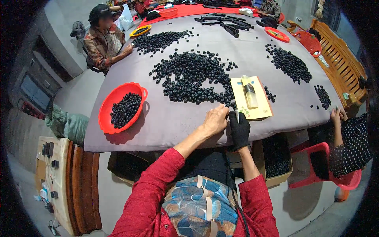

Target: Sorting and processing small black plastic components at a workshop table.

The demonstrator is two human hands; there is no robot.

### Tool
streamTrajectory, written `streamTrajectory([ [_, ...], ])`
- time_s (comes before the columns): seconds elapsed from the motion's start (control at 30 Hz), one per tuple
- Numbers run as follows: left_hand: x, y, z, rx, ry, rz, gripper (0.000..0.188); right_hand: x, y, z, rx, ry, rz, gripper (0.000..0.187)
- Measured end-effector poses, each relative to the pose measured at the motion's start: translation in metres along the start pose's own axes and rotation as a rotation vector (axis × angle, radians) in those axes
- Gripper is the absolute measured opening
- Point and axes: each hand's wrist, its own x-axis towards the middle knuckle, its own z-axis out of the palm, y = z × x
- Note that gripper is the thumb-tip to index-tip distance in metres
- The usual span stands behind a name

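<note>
My bare left hand (pixel 216 119) is closed, its fingertips together at the near edge of a heap of small round black pieces (pixel 189 75). Close beside it is my right hand (pixel 239 130), in a black glove, its fingers curled in. A small pale tip shows at the top of the glove; whether it is a bare fingertip or a held item I cannot tell. What either hand pinches is hidden. Just beyond the glove lies a pale yellow booklet (pixel 258 108), with a translucent yellowish tube (pixel 249 93) on it. More black pieces fill a red scalloped bowl (pixel 103 112) at the left.
Further heaps of black pieces (pixel 290 65) lie on the grey tablecloth (pixel 158 130), with black strips (pixel 225 23) behind. Boxes of black pieces (pixel 276 158) stand below the table edge. One person (pixel 104 43) sits far left; another (pixel 349 138) sits at right by a red chair (pixel 308 158).
</note>
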Motion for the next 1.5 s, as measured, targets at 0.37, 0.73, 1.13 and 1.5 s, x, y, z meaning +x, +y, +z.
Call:
streamTrajectory([
  [0.37,-0.031,-0.006,-0.02,-0.758,0.004,-0.399,0.019,-0.004,-0.004,0.005,0.202,-0.146,0.021,0.017],
  [0.73,-0.078,-0.023,-0.029,-1.282,0.101,-0.457,0.015,-0.011,-0.029,0.013,0.675,-0.43,0.343,0.023],
  [1.13,-0.087,-0.04,-0.029,-1.745,0.19,-0.457,0.02,-0.01,-0.032,0.011,0.839,-0.415,0.526,0.025],
  [1.5,-0.087,-0.043,-0.024,-1.738,0.174,-0.424,0.018,-0.007,-0.064,-0.002,0.618,-0.5,0.388,0.03],
])
